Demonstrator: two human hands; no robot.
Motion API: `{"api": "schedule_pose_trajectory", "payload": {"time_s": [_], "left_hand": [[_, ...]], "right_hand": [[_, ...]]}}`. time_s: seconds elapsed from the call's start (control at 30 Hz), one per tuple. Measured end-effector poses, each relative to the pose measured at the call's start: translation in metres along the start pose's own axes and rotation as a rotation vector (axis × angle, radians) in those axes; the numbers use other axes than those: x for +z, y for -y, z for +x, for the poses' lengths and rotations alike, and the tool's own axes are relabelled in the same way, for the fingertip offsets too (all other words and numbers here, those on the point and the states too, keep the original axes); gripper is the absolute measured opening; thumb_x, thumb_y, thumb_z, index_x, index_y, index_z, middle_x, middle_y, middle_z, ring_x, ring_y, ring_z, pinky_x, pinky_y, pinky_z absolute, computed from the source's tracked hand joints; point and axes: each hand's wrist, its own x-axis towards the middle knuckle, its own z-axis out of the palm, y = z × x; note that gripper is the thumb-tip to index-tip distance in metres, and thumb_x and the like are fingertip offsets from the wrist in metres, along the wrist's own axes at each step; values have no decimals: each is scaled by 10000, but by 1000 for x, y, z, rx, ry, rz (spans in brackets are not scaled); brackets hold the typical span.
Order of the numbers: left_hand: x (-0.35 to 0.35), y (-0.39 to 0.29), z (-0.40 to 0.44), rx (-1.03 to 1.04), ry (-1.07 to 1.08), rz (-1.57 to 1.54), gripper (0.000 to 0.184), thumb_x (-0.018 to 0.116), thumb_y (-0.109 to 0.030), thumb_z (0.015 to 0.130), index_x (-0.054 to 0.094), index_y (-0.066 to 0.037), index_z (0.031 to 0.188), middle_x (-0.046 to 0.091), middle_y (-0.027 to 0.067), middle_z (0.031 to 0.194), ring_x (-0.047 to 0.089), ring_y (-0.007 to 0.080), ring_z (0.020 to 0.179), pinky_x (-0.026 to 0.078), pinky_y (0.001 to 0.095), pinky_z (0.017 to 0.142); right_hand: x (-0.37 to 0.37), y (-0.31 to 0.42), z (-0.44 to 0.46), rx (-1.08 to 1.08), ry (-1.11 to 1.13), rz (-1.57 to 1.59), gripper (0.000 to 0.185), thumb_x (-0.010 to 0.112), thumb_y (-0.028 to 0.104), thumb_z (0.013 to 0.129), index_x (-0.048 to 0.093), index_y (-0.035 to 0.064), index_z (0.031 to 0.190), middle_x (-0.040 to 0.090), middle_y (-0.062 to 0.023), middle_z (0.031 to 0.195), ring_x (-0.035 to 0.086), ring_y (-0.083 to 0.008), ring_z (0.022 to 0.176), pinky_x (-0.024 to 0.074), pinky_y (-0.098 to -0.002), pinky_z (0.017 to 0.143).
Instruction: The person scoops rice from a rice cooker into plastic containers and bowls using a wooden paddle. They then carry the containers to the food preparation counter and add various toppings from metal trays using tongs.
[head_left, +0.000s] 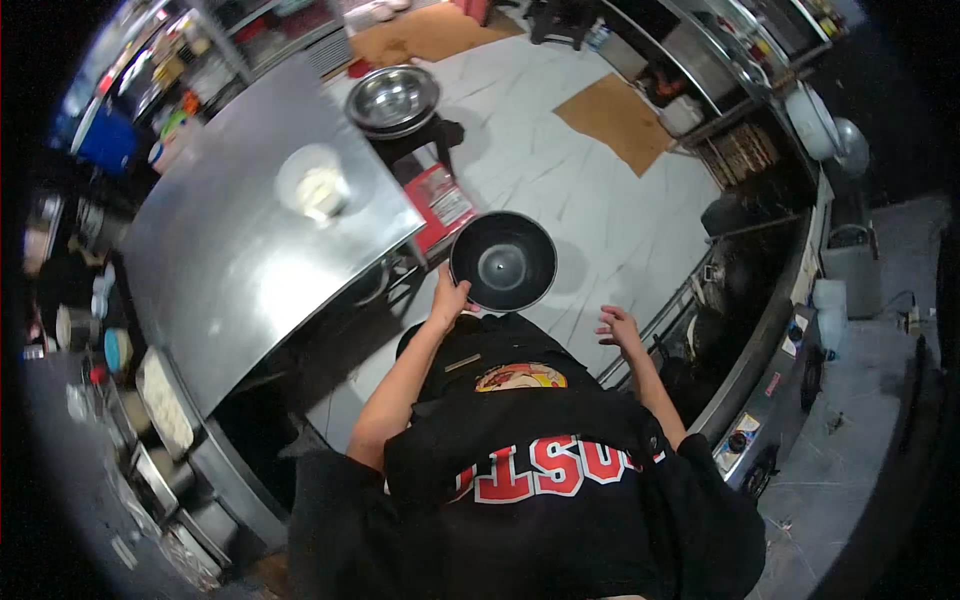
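Head: deep round black bowl (503,262)

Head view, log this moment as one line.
left grip: holding round black bowl by rim | right grip: empty, open | backdrop: white grey-veined floor

Worn on the head, looking forward and steeply down in wide angle, from near shirt (530,525) to far floor (520,130).

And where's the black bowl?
In the head view, the black bowl is near the middle, held at its rim by the person's left hand, just right of a corner of the steel table.
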Motion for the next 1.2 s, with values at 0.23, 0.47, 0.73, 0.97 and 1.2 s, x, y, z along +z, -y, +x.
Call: {"api": "schedule_pose_trajectory", "payload": {"time_s": [0.23,0.47,0.73,0.97,1.2], "left_hand": [[114,-98,56,129,271,-39,544,421,36,832,187,-41,1317,517,192,1040,602,211,618,533,282,418],[217,-170,113,227,378,219,498,411,-4,867,163,-11,1298,578,162,852,591,184,524,504,283,432],[327,-242,181,224,551,259,449,403,25,879,215,-19,1284,547,110,776,569,153,488,511,272,416],[429,-248,243,143,655,373,411,440,7,877,290,-26,1259,529,102,702,546,152,456,481,276,377],[565,-216,319,99,741,328,444,417,1,881,241,-29,1287,521,91,700,559,160,456,489,274,379]], "right_hand": [[-37,106,-28,-565,-314,172,346,477,175,927,503,48,1248,611,-109,1080,628,-213,893,518,-347,720],[-44,250,-21,-1029,-571,-890,530,456,326,921,438,-69,1274,406,-194,1371,327,-336,1308,165,-527,1082],[-109,312,83,-781,-726,-973,601,435,380,922,391,-79,1307,280,-251,1427,185,-364,1366,49,-603,1068],[-198,322,129,-640,-542,-936,503,369,368,949,461,4,1284,226,-246,1447,125,-370,1379,64,-625,1055],[-370,335,146,-913,-687,358,249,682,-32,727,569,25,942,559,-124,1073,571,-186,1006,493,-292,834]]}}
